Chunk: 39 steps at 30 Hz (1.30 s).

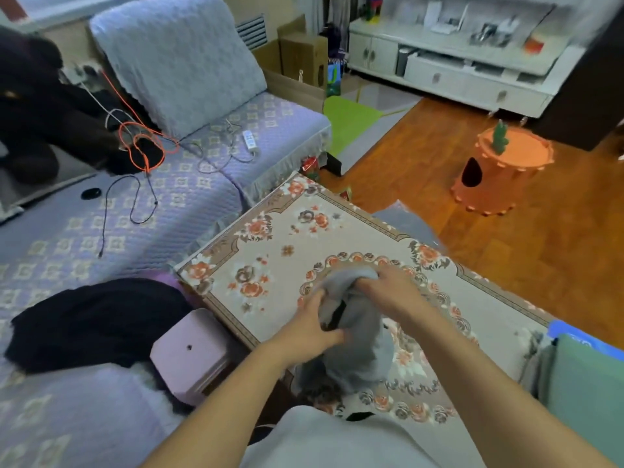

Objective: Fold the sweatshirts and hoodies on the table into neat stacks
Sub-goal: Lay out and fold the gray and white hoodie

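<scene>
1. Grey sweatshirt (354, 336), bunched, lies at lower centre of the frame on the floral tabletop (270, 251).
2. Left hand (312, 332) and right hand (393, 292) both have fingers curled into its fabric, gripping it.
3. Judged step: gathering the garment before folding.
4. Next it needs spreading flat, sleeves found.
5. A black garment (94, 322) lies on the sofa, lower left.

Nothing to read here: no words, labels, brand marks or numbers come through anywhere. The white remote (250, 140) on the sofa has buttons, but any marks on them are too small and blurred to make out.
</scene>
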Tool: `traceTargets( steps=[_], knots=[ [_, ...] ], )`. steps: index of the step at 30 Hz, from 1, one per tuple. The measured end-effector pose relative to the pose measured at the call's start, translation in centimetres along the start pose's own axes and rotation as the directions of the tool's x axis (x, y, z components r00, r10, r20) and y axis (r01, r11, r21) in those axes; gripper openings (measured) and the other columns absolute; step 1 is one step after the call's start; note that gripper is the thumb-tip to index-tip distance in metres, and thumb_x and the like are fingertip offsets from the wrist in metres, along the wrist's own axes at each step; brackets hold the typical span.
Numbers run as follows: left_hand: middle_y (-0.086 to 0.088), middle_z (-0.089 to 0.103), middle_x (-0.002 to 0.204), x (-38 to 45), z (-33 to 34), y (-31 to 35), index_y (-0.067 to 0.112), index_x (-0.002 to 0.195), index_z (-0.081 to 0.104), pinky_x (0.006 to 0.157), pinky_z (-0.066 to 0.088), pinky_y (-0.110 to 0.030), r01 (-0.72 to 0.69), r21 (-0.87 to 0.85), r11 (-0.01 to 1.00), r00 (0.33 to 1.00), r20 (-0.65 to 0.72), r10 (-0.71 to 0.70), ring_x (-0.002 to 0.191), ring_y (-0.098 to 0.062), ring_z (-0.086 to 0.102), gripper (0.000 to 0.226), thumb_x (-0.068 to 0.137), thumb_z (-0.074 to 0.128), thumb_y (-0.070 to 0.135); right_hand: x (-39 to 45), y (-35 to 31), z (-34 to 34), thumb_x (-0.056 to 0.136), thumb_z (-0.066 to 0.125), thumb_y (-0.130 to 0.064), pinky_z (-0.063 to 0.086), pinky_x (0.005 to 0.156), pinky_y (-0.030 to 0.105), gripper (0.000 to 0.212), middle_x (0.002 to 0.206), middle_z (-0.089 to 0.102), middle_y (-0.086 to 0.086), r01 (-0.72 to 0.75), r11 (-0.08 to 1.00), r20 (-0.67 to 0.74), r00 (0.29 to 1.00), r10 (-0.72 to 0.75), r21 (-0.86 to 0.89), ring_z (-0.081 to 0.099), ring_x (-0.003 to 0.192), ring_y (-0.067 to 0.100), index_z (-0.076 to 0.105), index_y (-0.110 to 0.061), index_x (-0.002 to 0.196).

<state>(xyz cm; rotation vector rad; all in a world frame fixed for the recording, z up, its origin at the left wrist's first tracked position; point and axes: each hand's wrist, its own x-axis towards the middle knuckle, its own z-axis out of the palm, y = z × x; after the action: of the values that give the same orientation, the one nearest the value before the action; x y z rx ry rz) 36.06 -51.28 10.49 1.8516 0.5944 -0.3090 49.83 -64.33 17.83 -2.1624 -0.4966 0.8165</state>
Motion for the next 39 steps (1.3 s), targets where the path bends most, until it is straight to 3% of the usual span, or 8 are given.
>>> traceTargets(
  steps=[5, 9, 15, 22, 27, 30, 34, 39],
  knots=[
    [0.012, 0.026, 0.158, 1.7, -2.3, 0.3, 0.039, 0.155, 0.029, 0.119, 0.030, -0.038, -0.088, 0.127, 0.988, 0.912, -0.388, 0.131, 0.144, -0.011, 0.028, 0.081, 0.088, 0.074, 0.044, -2.2, -4.9, -4.3, 0.091, 0.060, -0.005, 0.041, 0.044, 0.012, 0.023, 0.048, 0.060, -0.014, 0.165, 0.975, 0.125, 0.975, -0.185, 0.151, 0.054, 0.043, -0.001, 0.067, -0.012, 0.070],
    [0.005, 0.060, 0.127, 2.0, -5.6, 0.0, 0.031, 0.116, 0.065, 0.094, 0.042, -0.033, -0.042, 0.278, 0.960, 0.909, -0.387, 0.152, 0.124, -0.020, 0.054, 0.015, 0.104, 0.056, 0.033, -2.0, -6.3, -6.8, 0.092, 0.065, -0.015, 0.057, 0.089, 0.047, 0.015, 0.090, 0.077, 0.000, 0.269, 0.939, 0.130, 0.945, -0.300, 0.212, 0.071, 0.095, 0.020, 0.079, -0.014, 0.088],
    [-0.005, 0.069, 0.075, 0.8, -9.3, 5.3, 0.010, 0.092, 0.055, 0.064, 0.054, -0.034, -0.224, -0.265, 0.938, 0.778, -0.628, 0.008, 0.075, -0.019, 0.073, 0.032, 0.111, 0.032, 0.021, -1.1, -5.4, -9.2, 0.094, 0.066, -0.019, 0.058, 0.079, 0.041, 0.014, 0.096, 0.076, 0.014, 0.140, 0.903, -0.045, 0.990, -0.133, 0.407, 0.072, 0.097, 0.034, 0.077, -0.010, 0.096],
    [0.012, 0.064, 0.123, -1.5, -5.3, 10.5, 0.031, 0.126, 0.055, 0.092, 0.056, -0.026, -0.263, 0.033, 0.964, 0.965, 0.008, 0.263, 0.105, -0.004, 0.066, 0.038, 0.093, 0.073, 0.034, -2.3, -6.5, -7.3, 0.089, 0.067, -0.050, 0.056, 0.091, 0.060, 0.050, 0.100, 0.074, 0.023, 0.084, 0.891, 0.034, 0.993, -0.111, 0.445, 0.073, 0.095, 0.040, 0.071, -0.002, 0.103],
    [0.003, 0.067, 0.100, -1.0, -2.9, 8.7, 0.032, 0.101, 0.061, 0.079, 0.052, -0.037, -0.290, 0.213, 0.933, 0.877, -0.330, 0.348, 0.089, -0.017, 0.063, 0.015, 0.103, 0.051, 0.022, -3.6, -8.4, -7.1, 0.095, 0.064, -0.046, 0.055, 0.093, 0.059, 0.045, 0.098, 0.074, 0.024, 0.164, 0.885, 0.042, 0.979, -0.202, 0.435, 0.071, 0.098, 0.044, 0.073, -0.002, 0.096],
    [0.004, 0.061, 0.086, -1.7, -4.7, 8.3, 0.024, 0.098, 0.058, 0.062, 0.044, -0.016, -0.232, 0.114, 0.966, 0.799, -0.544, 0.256, 0.075, -0.009, 0.057, 0.022, 0.110, 0.039, 0.020, -3.8, -9.0, -7.3, 0.098, 0.062, -0.038, 0.058, 0.081, 0.041, 0.032, 0.094, 0.075, 0.016, 0.204, 0.857, -0.001, 0.973, -0.231, 0.473, 0.071, 0.084, 0.026, 0.078, -0.013, 0.090],
    [0.003, 0.054, 0.079, -2.3, -8.3, 9.2, 0.014, 0.098, 0.053, 0.057, 0.034, -0.028, -0.238, -0.008, 0.971, 0.594, -0.793, 0.139, 0.071, -0.018, 0.050, 0.021, 0.110, 0.036, 0.017, -2.6, -8.5, -6.3, 0.089, 0.072, -0.050, 0.040, 0.055, 0.026, 0.032, 0.069, 0.062, 0.009, 0.304, 0.941, -0.092, 0.952, -0.293, 0.150, 0.052, 0.062, 0.011, 0.073, -0.019, 0.078],
    [0.000, 0.059, 0.091, -3.8, -14.2, 8.8, 0.013, 0.095, 0.057, 0.070, 0.033, -0.029, -0.305, 0.188, 0.934, 0.381, -0.874, 0.301, 0.081, -0.011, 0.048, 0.019, 0.105, 0.040, 0.011, 0.1, -3.4, -3.7, 0.081, 0.078, -0.028, 0.041, 0.060, 0.026, 0.026, 0.076, 0.056, -0.014, 0.418, 0.744, 0.258, 0.908, -0.329, -0.522, 0.056, 0.072, 0.011, 0.052, -0.031, 0.079]
  ],
)
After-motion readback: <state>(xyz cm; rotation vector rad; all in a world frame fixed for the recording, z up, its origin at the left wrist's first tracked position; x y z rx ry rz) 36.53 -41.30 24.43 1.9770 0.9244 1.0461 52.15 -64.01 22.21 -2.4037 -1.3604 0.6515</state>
